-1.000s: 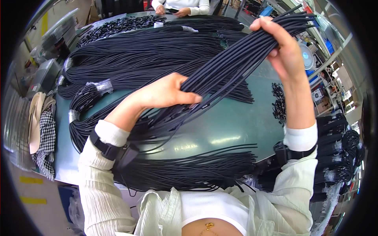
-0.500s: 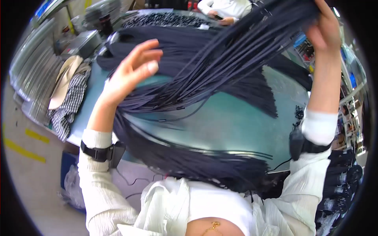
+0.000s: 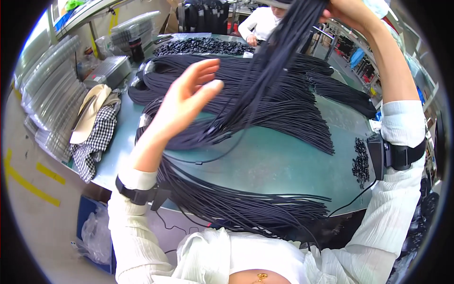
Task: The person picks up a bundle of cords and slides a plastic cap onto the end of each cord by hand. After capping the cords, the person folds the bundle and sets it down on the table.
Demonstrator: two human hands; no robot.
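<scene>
High at the back right, my right hand [image 3: 349, 13] grips one end of a bundle of black cords [image 3: 291, 40]. The bundle slants down and left across the table, its lower part curving behind my left hand [image 3: 189, 97]. That left hand is raised with the thumb apart from the fingers, palm toward the cords, and grips nothing. One loose cord with a small black clip [image 3: 199, 163] loops below the bundle. Another cord bundle [image 3: 250, 201] lies along the near table edge. Several more thick bundles [image 3: 302, 116] lie across the middle of the table.
Small black parts lie heaped at the back [image 3: 203, 46] and in a little pile [image 3: 360, 163] at the right. Stacked clear plastic trays [image 3: 52, 99], a beige cap [image 3: 92, 111] and checked cloth [image 3: 97, 142] sit at left. A co-worker in white [image 3: 257, 23] is across the table.
My right hand has moved left and upward in the picture, and the held cords now hang more steeply. My left hand stays open, now further right in the picture. The view has shifted too.
</scene>
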